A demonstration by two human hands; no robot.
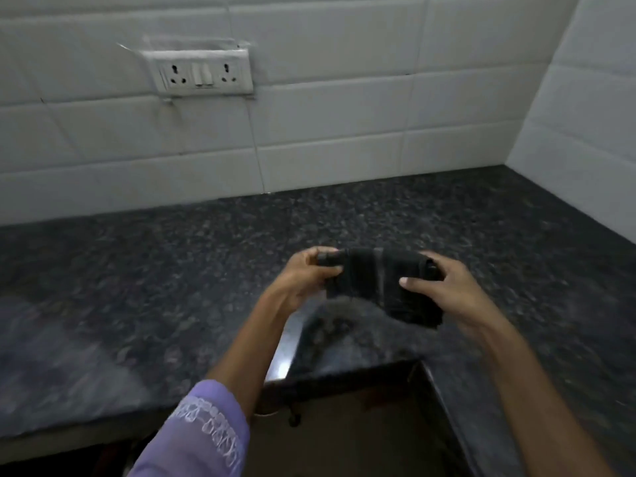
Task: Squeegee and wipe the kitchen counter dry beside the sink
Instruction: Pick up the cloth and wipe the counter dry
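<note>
Both our hands grip a dark cloth, the left hand pinching one end, the right hand the other, held just above the counter. We judge we're folding it for the wiping step; next it must go flat onto the stone beneath our hands.
</note>
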